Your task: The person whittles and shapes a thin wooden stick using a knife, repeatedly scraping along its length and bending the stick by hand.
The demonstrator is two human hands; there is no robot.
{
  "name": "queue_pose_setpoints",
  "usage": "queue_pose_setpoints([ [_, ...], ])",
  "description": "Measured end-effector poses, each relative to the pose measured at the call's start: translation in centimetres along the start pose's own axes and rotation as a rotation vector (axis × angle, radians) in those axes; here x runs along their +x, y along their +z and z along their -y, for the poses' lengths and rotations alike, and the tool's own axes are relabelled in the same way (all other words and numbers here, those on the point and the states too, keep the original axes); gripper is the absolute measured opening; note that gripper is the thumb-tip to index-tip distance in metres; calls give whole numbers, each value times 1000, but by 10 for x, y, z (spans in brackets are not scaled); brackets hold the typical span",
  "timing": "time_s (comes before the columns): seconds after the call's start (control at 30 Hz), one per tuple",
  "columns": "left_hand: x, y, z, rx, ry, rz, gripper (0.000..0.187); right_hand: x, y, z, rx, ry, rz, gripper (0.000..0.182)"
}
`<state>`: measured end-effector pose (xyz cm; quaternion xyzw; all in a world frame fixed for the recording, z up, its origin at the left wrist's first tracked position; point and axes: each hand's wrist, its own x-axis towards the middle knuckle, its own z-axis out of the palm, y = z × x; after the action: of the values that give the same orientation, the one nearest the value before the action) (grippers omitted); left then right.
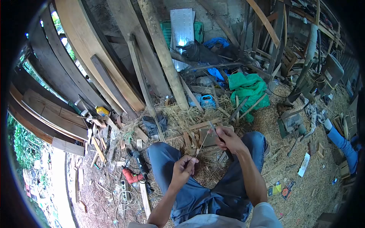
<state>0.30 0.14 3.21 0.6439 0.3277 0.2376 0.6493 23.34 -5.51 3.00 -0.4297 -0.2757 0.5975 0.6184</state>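
Note:
My left hand point(185, 166) is closed over my left knee, pinching the lower end of a thin pale wooden stick point(202, 143). The stick slants up toward my right hand point(227, 140), which is wrapped around a knife. Its grey blade point(212, 125) points up and away from me, close beside the stick's upper end. Most of the handle is hidden in my fingers. Behind the stick, a flat greyish block point(209, 137) lies on the straw-covered ground between my knees.
A red power drill point(132, 176) lies by my left leg. Long planks point(81, 41) lean on the left, and a wooden post point(164, 53) stands ahead. A green sack point(249, 91) sits ahead right, near a metal machine point(292, 125). A person's blue-clad leg point(342, 142) shows far right.

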Motion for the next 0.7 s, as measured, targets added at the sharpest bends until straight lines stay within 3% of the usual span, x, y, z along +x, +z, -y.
queue_pose_setpoints([
  [0.07, 0, 1, -4, 22, 14, -13, 22, 0, 3, -4, -56, -69, 64, 30],
  [0.2, 6, 6, -5, 79, 37, -54, 19, -2, 24, -16, -156, 34, 62, 21],
  [0.27, 7, 8, 1, 96, 71, -61, 18, 1, 31, -27, -144, 100, 253, 20],
  [0.7, -7, 2, 4, 73, 48, 34, 14, 5, 6, -20, -219, 304, 282, 25],
])
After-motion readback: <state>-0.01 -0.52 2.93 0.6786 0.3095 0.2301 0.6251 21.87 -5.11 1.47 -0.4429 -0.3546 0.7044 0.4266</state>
